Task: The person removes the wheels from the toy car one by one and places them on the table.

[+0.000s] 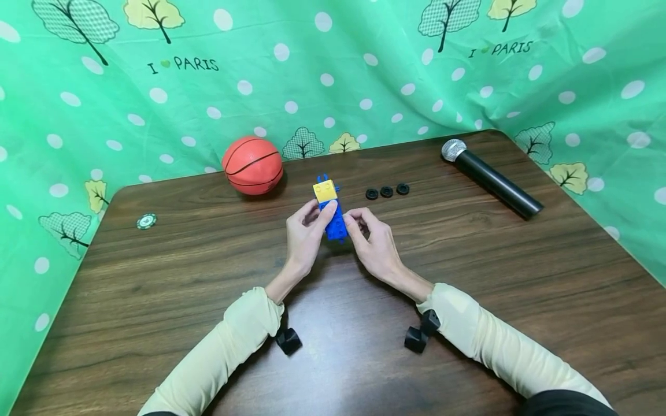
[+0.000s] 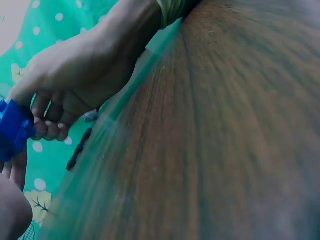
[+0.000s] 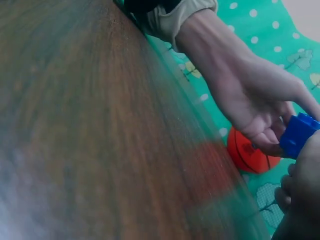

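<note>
A toy vehicle of blue and yellow building blocks (image 1: 333, 222) is held above the table, its yellow end pointing away from me. Blue pegs stick out at its sides. My left hand (image 1: 305, 238) grips it from the left, the thumb lying along its top. At its right side my right hand (image 1: 376, 245) pinches a small dark round piece (image 2: 29, 114), which looks like a black wheel, against the blue block. Fingers hide most of that piece. In the right wrist view the blue block (image 3: 296, 135) shows between both hands.
Three black toy wheels (image 1: 387, 192) lie in a row beyond my right hand. An orange ball (image 1: 252, 166) sits at the back left, and a poker chip (image 1: 147, 221) lies far left. A black microphone (image 1: 491, 179) lies at the right. A green curtain hangs behind the wooden table (image 1: 171, 277).
</note>
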`<state>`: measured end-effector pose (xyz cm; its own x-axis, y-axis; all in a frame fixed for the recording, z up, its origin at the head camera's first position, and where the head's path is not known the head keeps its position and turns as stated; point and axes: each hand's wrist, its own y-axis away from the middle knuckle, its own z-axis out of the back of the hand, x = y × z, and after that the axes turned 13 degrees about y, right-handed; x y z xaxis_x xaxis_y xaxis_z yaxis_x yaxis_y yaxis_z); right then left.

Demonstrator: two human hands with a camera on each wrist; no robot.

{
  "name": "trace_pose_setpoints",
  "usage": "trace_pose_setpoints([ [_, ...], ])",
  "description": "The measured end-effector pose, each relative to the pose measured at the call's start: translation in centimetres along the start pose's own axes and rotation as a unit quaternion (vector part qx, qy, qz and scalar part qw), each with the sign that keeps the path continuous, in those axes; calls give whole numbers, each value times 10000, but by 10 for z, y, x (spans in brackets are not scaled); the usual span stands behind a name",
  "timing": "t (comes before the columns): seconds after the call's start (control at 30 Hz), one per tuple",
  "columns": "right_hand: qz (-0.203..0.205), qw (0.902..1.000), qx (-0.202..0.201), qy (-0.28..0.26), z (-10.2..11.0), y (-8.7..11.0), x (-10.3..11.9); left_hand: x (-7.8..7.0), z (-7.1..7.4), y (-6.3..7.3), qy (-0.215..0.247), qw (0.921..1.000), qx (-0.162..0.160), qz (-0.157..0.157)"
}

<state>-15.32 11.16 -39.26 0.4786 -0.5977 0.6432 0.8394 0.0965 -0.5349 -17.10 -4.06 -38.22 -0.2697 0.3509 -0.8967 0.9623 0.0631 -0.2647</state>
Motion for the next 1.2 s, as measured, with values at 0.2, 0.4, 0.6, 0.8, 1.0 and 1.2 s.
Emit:
trace_pose_setpoints([
  [0.2, 192, 9996, -225, 42, -2, -1, 1, -2, 5, 2, 101, 9979, 608, 200],
  [0.4, 840, 9939, -514, 491, -3, -3, -1, -1, 10, 4, -68, 9940, 1062, 241],
  [0.6, 1241, 9869, -615, 821, -2, -5, 0, -3, 10, 5, -133, 9962, 857, 106],
  [0.8, 1178, 9876, -619, 829, -3, -5, 1, -4, 7, 5, -221, 9974, 684, -33],
  [1.0, 1034, 9901, -552, 767, -3, -5, 2, -3, 5, 6, -442, 9977, 435, -259],
  [1.2, 704, 9936, -692, 557, 5, -9, -2, -4, 8, 5, -518, 9969, 198, -566],
])
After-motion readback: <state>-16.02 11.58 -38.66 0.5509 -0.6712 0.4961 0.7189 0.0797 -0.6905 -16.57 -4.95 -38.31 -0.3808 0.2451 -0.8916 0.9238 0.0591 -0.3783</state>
